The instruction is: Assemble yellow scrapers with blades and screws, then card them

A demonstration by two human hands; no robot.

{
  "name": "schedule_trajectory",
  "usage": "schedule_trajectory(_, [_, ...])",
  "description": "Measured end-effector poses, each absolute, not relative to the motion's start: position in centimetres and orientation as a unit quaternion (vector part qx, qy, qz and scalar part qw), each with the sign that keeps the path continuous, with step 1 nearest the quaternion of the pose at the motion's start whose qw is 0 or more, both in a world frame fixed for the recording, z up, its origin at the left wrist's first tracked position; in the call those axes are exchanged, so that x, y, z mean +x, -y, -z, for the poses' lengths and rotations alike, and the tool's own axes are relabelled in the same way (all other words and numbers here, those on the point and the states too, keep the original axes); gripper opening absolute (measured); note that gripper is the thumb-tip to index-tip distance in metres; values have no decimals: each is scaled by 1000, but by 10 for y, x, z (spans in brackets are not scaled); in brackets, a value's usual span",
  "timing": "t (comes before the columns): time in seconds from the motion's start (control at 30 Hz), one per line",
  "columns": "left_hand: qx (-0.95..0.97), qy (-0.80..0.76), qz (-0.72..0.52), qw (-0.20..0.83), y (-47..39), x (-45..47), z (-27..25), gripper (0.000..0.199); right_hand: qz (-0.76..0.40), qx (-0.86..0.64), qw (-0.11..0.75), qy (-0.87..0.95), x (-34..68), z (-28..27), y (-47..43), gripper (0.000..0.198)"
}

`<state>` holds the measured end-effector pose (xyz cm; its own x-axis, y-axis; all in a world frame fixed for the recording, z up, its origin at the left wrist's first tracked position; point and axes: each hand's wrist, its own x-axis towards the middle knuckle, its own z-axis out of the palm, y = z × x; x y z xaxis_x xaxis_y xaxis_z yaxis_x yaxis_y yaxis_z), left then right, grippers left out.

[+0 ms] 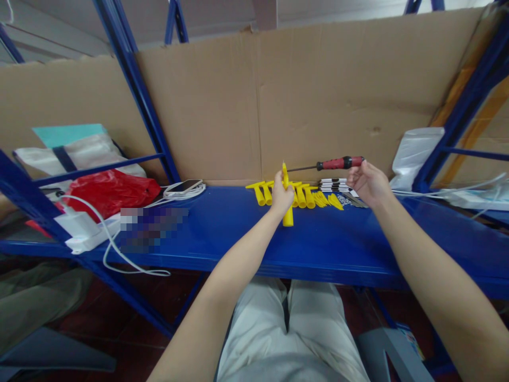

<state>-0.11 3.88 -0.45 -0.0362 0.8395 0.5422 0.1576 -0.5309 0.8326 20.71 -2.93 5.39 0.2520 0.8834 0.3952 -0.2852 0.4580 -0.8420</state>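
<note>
Count shows one long red-and-black screwdriver [334, 164], at least six yellow T-shaped plastic pieces [288, 218] and one flat dark phone [188, 185].

Dim-ish, diffuse indoor lt, pic a bit soft.
Floor [139, 331] v. dark approx 7 o'clock; faint sheen on blue shelf [214, 228]; wide-angle lean at 10 & 2 o'clock; pixelated patch [153, 229] nr 9.

Left hand [283, 197] bare, right hand [371, 184] bare too, forearms [234, 276] uncovered, and look at those trousers [320, 313], pale, loose, creased all down the front, a grey top [294, 370] meeting them!
</note>
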Motion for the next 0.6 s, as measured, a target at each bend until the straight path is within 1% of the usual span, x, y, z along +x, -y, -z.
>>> schedule_trajectory(0.23, [637, -398, -595, 287, -31, -1, 0, 65, -399, -326, 731, 448, 218, -46, 16, 35])
schedule_trajectory(0.43, [649, -387, -590, 285, -25, -1, -2, 66, -379, -346, 728, 454, 223, -41, 9, 33])
schedule_trajectory(0.6, [641, -398, -589, 289, -25, -1, -3, 65, -397, -347, 724, 445, 215, -48, 20, 34])
